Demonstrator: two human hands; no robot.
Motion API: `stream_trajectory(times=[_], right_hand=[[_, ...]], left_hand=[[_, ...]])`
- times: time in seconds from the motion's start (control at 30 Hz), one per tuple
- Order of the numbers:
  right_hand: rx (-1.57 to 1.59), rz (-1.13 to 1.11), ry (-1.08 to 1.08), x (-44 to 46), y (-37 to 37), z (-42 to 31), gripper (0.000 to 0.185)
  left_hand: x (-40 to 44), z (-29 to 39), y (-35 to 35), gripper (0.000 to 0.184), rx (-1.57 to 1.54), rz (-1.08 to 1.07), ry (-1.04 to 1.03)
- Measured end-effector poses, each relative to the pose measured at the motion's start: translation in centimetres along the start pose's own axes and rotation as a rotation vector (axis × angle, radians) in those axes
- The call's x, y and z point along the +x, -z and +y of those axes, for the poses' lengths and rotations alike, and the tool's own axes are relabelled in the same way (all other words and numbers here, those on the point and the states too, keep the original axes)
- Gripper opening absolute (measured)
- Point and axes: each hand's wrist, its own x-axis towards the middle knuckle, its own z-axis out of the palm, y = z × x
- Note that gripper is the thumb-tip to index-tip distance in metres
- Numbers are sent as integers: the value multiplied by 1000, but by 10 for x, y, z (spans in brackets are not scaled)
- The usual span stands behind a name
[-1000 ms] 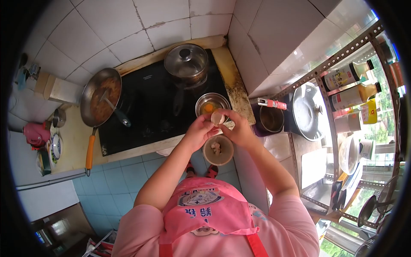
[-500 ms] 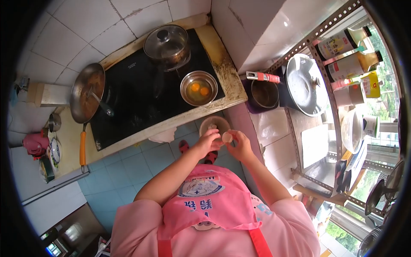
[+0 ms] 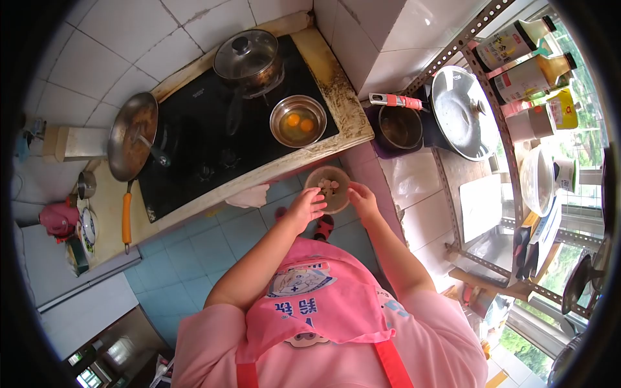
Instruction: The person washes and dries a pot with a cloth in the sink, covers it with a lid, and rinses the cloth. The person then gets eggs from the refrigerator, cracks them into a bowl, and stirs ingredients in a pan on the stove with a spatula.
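Note:
My left hand [image 3: 306, 209] hovers over the near left rim of a round bin [image 3: 344, 176] on the floor, fingers apart and holding nothing. On the right side of the same bin, my right hand [image 3: 363, 199] has its fingers loosely spread, with nothing seen in them; whether it touches the rim is unclear. Pieces of eggshell [image 3: 330, 186] lie inside the bin. A metal bowl [image 3: 297, 143] with two cracked eggs [image 3: 300, 122] stands on the black stovetop [image 3: 200, 149], beyond my hands.
Behind the bowl sits a glass-lidded pot [image 3: 248, 64]. A frying pan [image 3: 133, 126] with an orange handle lies at the stove's left. To the right are a saucepan [image 3: 400, 126], a large lidded pan [image 3: 462, 116] and a metal shelf rack [image 3: 482, 45] with bottles.
My hands have moved apart, uncovering the bin's inside. The eggshell that was in my right hand is out of it, and shells show in the bin.

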Motion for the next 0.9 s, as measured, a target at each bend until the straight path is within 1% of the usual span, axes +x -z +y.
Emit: stream_trajectory(times=[0.03,0.07,0.13,0.17,0.23,0.33,0.43,0.53,0.63,0.9], right_hand=[[120,8,-56,-1,0,-2,39],[124,16,-51,-6,-2,-9,39],[431,15,-97,-23,-12,-39,27],[441,25,-82,-29,-17,-51,27],[630,13,-81,-42,-26,-67,18],[734,45,-7,-65,-45,-83,14],[806,119,35,-88,-66,-88,16],[876,138,113,-107,-90,-87,16],[942,169,140,-129,-113,-93,17],[973,159,250,-169,-124,-89,18]], left_hand=[[-4,3,0,43,-20,-9,-8],[-7,6,1,43,-37,-21,-15],[-15,16,2,43,-41,-51,-15],[-19,22,4,43,-53,-74,-12],[-25,31,9,43,-42,-114,-23],[-37,40,23,42,-29,-194,-16],[-51,52,44,40,-2,-265,1],[-71,64,61,40,15,-306,8],[-85,66,75,39,33,-339,33],[-107,58,68,42,66,-458,32]])
